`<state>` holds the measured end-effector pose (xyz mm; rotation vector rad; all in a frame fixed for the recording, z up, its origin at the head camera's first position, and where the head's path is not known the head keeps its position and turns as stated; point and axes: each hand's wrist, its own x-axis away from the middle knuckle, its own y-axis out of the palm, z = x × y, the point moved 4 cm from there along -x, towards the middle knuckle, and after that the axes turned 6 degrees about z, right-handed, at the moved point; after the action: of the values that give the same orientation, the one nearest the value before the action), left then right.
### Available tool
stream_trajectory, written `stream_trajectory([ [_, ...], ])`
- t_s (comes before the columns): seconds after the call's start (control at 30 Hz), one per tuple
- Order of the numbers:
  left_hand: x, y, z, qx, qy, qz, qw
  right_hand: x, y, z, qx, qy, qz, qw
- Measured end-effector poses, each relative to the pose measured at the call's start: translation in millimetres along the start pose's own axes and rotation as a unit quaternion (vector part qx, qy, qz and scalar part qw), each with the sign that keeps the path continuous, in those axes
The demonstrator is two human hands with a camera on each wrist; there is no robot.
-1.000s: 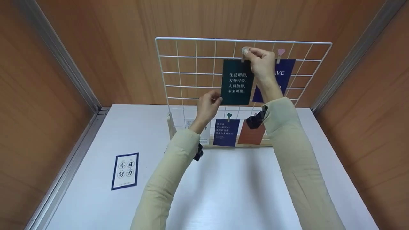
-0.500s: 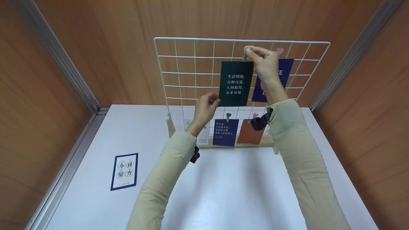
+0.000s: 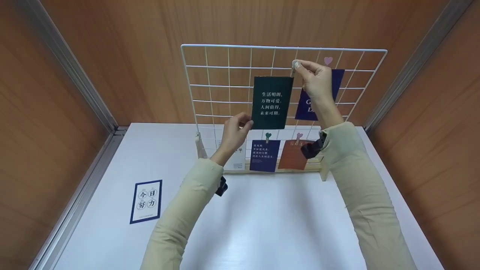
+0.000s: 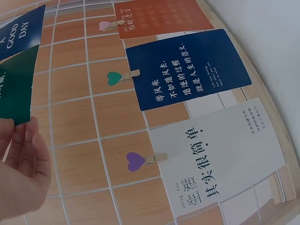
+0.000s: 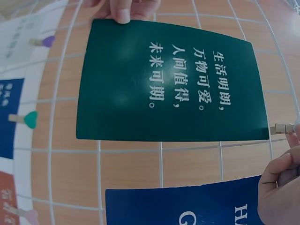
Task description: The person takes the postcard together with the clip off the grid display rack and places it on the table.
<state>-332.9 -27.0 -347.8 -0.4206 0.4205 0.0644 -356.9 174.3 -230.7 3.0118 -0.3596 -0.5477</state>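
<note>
A dark green card (image 3: pixel 273 103) with white writing is held before the white wire grid (image 3: pixel 221 85). My left hand (image 3: pixel 235 134) pinches its lower left corner between thumb and fingers. At the card's upper right corner, my right hand (image 3: pixel 318 83) pinches a small wooden clothespin (image 5: pixel 281 128) with a pale round top. The pin's tip meets the card's top edge; I cannot tell whether it bites the card or a wire. Behind my right hand hangs a navy card (image 3: pixel 305 107), partly hidden, under a pink heart clothespin (image 3: pixel 328 60).
Lower on the grid hang a navy card (image 4: pixel 187 70), an orange card (image 3: pixel 293 157) and a white card (image 4: pixel 220 159), with heart clothespins. The grid stands in a wooden base (image 3: pixel 258 171) on the white table (image 3: pixel 262 225). A blue-framed card (image 3: pixel 146 201) lies at left.
The green card has moved down and left with my left hand. My right hand has shifted right and down, bringing the clothespin to the card's upper right corner.
</note>
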Motion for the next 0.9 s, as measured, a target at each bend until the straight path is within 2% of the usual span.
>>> stream_trajectory([
  [0.33, 7.3, -5.9, -5.5, 0.016, 0.009, -0.006, 0.9998, 5.3, -10.7, 4.0, -0.003, 0.004, -0.003, 1.0],
  [0.7, 15.7, -8.7, -17.3, 0.015, -0.02, -0.015, 0.9996, 6.6, -24.7, 11.4, -0.018, 0.002, -0.007, 1.0],
  [0.9, 21.8, -9.2, -22.6, 0.013, -0.013, -0.016, 0.9997, 8.5, -29.3, 17.9, -0.032, 0.008, -0.01, 0.999],
])
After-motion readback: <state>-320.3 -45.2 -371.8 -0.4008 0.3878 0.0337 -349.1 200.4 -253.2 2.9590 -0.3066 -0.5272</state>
